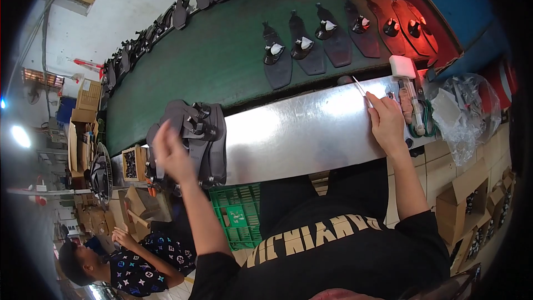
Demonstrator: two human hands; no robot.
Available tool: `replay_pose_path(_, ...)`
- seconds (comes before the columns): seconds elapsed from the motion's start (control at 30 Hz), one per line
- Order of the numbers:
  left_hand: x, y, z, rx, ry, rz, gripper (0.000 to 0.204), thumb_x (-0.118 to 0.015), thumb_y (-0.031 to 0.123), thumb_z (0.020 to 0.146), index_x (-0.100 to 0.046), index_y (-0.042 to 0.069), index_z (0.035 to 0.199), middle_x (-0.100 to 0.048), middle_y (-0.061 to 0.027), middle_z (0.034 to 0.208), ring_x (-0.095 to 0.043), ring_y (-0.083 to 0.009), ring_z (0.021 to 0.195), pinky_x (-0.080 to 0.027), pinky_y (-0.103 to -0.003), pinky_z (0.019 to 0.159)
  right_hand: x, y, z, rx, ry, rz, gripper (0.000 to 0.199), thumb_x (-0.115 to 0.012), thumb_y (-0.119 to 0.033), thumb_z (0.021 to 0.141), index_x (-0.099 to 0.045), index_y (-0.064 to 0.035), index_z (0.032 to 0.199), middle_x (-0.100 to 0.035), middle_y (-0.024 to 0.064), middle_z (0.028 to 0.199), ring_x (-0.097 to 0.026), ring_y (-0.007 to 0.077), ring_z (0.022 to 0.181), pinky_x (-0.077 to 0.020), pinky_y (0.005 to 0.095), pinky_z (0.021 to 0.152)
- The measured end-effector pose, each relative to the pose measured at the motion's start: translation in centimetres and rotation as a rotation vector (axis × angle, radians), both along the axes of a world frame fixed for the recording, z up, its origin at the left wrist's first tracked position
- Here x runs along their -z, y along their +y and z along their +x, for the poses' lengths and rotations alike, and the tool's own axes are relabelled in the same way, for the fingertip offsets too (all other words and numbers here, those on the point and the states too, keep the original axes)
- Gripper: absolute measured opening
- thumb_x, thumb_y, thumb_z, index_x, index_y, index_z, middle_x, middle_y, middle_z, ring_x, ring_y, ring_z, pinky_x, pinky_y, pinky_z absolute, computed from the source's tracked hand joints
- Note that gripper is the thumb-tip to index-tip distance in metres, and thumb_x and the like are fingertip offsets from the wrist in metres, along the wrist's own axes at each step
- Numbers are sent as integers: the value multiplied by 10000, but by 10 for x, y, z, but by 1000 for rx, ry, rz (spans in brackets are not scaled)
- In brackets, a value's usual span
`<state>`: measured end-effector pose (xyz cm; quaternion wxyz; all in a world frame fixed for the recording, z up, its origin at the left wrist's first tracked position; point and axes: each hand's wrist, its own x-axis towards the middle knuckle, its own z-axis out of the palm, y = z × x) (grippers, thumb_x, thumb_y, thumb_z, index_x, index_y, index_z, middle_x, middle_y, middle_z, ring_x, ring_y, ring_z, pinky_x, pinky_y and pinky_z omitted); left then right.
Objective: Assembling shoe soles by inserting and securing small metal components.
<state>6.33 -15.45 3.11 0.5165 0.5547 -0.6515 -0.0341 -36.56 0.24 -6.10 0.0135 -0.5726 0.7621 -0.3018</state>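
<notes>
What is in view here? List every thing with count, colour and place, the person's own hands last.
Conveyor belt: one, dark green, across the top.
Sole pieces with small clips: about seven, dark, in a row on the belt at upper right; the right ones lie in red light.
Dark parts: many, lined along the belt's far edge.
Metal ledge: one, shiny silver, in front of the belt.
Stack of straps: one pile, dark grey, at the ledge's left end.
Plastic bag: one, clear, far right.
Crate: one, green, below the ledge.
Cardboard boxes: several, brown, lower right.
Co-worker: one, patterned dark shirt, lower left.
Left hand: raised, blurred, beside the stack.
Right hand: on the ledge, holding a thin tool.
</notes>
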Motion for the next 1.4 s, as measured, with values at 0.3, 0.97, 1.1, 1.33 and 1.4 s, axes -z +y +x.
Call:
replay_pose_path(0.3,123,-134,-218,121,-399,474,602,-593,460,884,-504,84,1345,-501,-243,1357,-378,-467,1317,-270,-569,1091,-21,5,14,-83,-25,-21,462,-665,-47,779,-606,-101,1234,-543,139,1060,-521,321,958,-445,408,843)
replay_pose_path(0.97,24,118,-111,1049,1077,1038,209,-657,-1,837,-653,5,1046,-583,-209,1282,-549,-255,1188,-418,-386,1027,-60,-10,114,-773,-1935,-87,481,-672,-240,882,-506,9,1258,-569,181,1299,-542,239,1210,-392,356,1053)
replay_pose_path(1.1,35,134,-88,1002,1168,894,274,-627,37,873,-618,18,1146,-535,-244,1321,-586,-324,1156,-479,-482,1004,-73,-2,118,-674,-1895,-155,231,-684,-64,803,-554,-40,993,-599,66,1011,-604,166,959,-486,299,877)
replay_pose_path(1.33,30,151,-59,907,1184,838,340,-595,-31,891,-572,-13,1230,-610,-167,1217,-632,-181,1037,-563,-278,806,-82,40,144,-665,-1069,-85,463,-752,-44,761,-561,-5,1181,-651,91,1069,-626,157,942,-480,280,864)
replay_pose_path(1.4,32,153,-59,803,1137,754,358,-620,-55,865,-578,-18,1219,-627,-163,1201,-639,-141,970,-582,-270,740,-90,45,147,-669,-924,-78,468,-754,-43,752,-582,-7,1186,-662,114,1083,-646,179,926,-492,288,862)
